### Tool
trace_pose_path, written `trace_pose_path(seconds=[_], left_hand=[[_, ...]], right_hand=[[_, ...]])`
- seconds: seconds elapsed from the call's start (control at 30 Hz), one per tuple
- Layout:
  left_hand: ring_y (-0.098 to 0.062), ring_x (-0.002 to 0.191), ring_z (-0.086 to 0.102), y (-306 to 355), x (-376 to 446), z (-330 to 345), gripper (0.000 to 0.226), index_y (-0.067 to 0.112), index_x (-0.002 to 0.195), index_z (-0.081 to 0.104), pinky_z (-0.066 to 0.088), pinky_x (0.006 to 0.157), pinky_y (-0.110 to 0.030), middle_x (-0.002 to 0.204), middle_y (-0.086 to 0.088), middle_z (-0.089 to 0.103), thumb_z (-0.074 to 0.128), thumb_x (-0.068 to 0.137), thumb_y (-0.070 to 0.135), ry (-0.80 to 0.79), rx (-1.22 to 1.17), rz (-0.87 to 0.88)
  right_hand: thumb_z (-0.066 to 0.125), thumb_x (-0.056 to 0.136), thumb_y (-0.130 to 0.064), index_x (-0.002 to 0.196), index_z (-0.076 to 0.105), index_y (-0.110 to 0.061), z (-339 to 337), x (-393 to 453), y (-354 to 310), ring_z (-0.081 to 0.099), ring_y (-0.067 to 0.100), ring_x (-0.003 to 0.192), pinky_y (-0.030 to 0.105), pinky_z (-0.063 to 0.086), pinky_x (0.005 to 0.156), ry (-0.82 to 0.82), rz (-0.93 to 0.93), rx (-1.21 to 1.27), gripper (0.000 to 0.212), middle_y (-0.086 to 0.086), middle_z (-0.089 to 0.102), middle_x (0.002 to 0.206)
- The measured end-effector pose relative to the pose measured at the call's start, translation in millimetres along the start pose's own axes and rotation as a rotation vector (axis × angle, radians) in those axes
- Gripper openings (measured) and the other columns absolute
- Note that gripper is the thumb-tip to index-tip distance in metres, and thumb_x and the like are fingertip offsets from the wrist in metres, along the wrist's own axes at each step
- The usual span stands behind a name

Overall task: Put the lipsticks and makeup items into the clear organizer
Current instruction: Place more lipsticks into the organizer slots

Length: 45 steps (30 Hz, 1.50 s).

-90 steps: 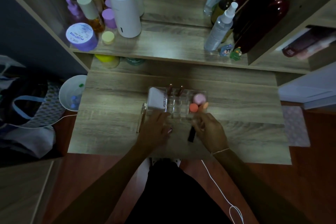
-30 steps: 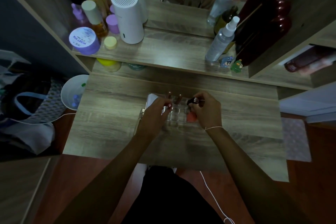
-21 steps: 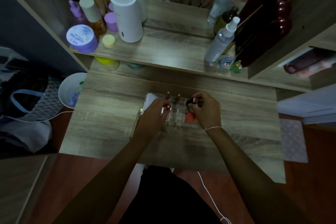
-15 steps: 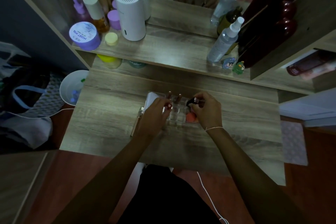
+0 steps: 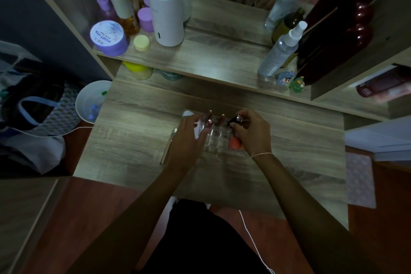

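Note:
The clear organizer (image 5: 216, 140) stands mid-table. Two brown-capped lipsticks (image 5: 222, 118) stand upright in its back slots, and an orange sponge (image 5: 235, 143) lies in its right compartment. A white box with lettering (image 5: 200, 129) sits in the left part. My left hand (image 5: 186, 138) lies over that left side, fingers curled on the box and the organizer's edge. My right hand (image 5: 252, 134) pinches a black lipstick (image 5: 232, 123) just above the organizer's back right slots. A slim pen-like item (image 5: 168, 149) lies on the table left of the organizer.
The wooden table (image 5: 138, 140) ends close to my body. A shelf behind holds a white cylinder device (image 5: 165, 11), a purple jar (image 5: 107, 38), bottles, a spray bottle (image 5: 280, 51) and two small figurines (image 5: 297, 83). A white bin (image 5: 89, 100) stands left of the table.
Three seconds ago the black lipstick was down at the table's front by my right hand; it is now lifted over the organizer's back right. Over the last second both hands barely moved.

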State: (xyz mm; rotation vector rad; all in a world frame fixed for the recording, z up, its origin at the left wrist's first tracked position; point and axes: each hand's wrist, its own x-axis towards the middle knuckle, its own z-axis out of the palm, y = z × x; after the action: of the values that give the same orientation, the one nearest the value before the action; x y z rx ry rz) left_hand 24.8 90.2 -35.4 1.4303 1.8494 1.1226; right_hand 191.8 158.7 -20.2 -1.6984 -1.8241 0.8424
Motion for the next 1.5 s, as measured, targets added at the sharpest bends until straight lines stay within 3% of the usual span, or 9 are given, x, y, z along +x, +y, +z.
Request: trace_pose_path(seconds=[0.07, 0.17, 0.23, 0.33, 0.47, 0.6, 0.8, 1.33, 1.5], left_hand=[[-0.027, 0.083, 0.064, -1.7, -14.8, -1.3, 0.013, -0.001, 0.101, 0.059, 0.047, 0.075, -0.019, 0.094, -0.020, 0.064, 0.058, 0.091, 0.006, 0.031, 0.078, -0.010], [-0.031, 0.090, 0.061, -18.6, -39.4, -0.1, 0.016, 0.003, 0.103, 0.062, 0.047, 0.081, -0.037, 0.100, -0.017, 0.065, 0.057, 0.091, 0.012, -0.091, 0.331, 0.142], [-0.039, 0.104, 0.062, -30.5, -54.5, 3.8, 0.032, -0.005, 0.112, 0.062, 0.050, 0.092, -0.045, 0.112, -0.024, 0.065, 0.068, 0.082, 0.005, -0.221, 0.461, 0.275], [-0.043, 0.122, 0.052, -41.2, -69.1, 9.8, 0.054, -0.008, 0.121, 0.057, 0.038, 0.102, -0.063, 0.128, -0.027, 0.058, 0.074, 0.072, 0.006, -0.337, 0.535, 0.405], [-0.036, 0.128, 0.048, -44.8, -72.9, 13.4, 0.064, -0.002, 0.126, 0.056, 0.036, 0.104, -0.055, 0.136, -0.020, 0.053, 0.076, 0.069, 0.022, -0.427, 0.652, 0.394], [-0.033, 0.133, 0.043, -46.2, -74.4, 17.1, 0.068, 0.000, 0.134, 0.048, 0.037, 0.107, -0.051, 0.141, -0.019, 0.048, 0.068, 0.077, 0.032, -0.483, 0.694, 0.345], [-0.031, 0.144, 0.018, -49.7, -70.7, 21.8, 0.077, 0.003, 0.146, 0.025, 0.015, 0.118, -0.048, 0.156, -0.016, 0.022, 0.055, 0.086, 0.042, -0.568, 0.717, 0.292], [-0.030, 0.146, 0.008, -57.6, -70.8, 16.8, 0.074, 0.005, 0.148, 0.014, 0.007, 0.119, -0.046, 0.158, -0.015, 0.011, 0.046, 0.094, 0.044, -0.604, 0.746, 0.308], [-0.032, 0.146, 0.010, -53.5, -72.0, 6.8, 0.070, 0.003, 0.148, 0.015, 0.009, 0.120, -0.048, 0.157, -0.017, 0.013, 0.046, 0.094, 0.036, -0.591, 0.682, 0.324]], right_hand=[[0.079, 0.071, -0.007, 0.093, 0.065, -0.016, 2.4, 0.9, -0.9, 0.064, 0.012, 0.082, 0.023, 0.051, 0.077, -0.017, -0.011, -0.016, 0.027, 0.002, 0.068, 0.093], [0.077, 0.070, -0.006, 0.092, 0.066, -0.014, 6.2, 2.5, -0.3, 0.064, 0.013, 0.083, 0.023, 0.051, 0.078, -0.042, -0.010, -0.040, 0.026, 0.004, 0.068, 0.094], [0.077, 0.070, -0.006, 0.091, 0.065, -0.014, 9.1, 3.3, 0.6, 0.064, 0.015, 0.083, 0.026, 0.052, 0.078, -0.057, -0.021, -0.067, 0.025, 0.005, 0.068, 0.094], [0.075, 0.070, -0.006, 0.090, 0.065, -0.014, 12.3, 4.1, 1.0, 0.064, 0.018, 0.083, 0.036, 0.054, 0.078, -0.075, -0.018, -0.112, 0.024, 0.005, 0.068, 0.092], [0.075, 0.070, -0.008, 0.090, 0.065, -0.015, 14.7, 7.2, -0.9, 0.063, 0.022, 0.082, 0.036, 0.052, 0.077, -0.083, -0.067, -0.192, 0.023, 0.005, 0.068, 0.089], [0.073, 0.072, -0.011, 0.092, 0.064, -0.016, 17.0, 7.5, -3.1, 0.062, 0.026, 0.089, 0.047, 0.050, 0.083, -0.123, -0.066, -0.232, 0.022, 0.005, 0.069, 0.092], [0.072, 0.073, -0.012, 0.096, 0.064, -0.016, 17.3, 7.1, 0.7, 0.060, 0.029, 0.096, 0.048, 0.047, 0.088, -0.143, -0.043, -0.295, 0.024, 0.007, 0.069, 0.098], [0.069, 0.075, -0.013, 0.098, 0.063, -0.015, 14.0, 4.6, 2.6, 0.059, 0.028, 0.097, 0.047, 0.048, 0.088, -0.149, -0.049, -0.378, 0.024, 0.008, 0.067, 0.099], [0.069, 0.077, -0.014, 0.105, 0.063, -0.016, 7.7, -12.4, -2.9, 0.057, 0.027, 0.101, 0.044, 0.044, 0.093, -0.030, -0.051, -0.284, 0.029, 0.008, 0.067, 0.104]])
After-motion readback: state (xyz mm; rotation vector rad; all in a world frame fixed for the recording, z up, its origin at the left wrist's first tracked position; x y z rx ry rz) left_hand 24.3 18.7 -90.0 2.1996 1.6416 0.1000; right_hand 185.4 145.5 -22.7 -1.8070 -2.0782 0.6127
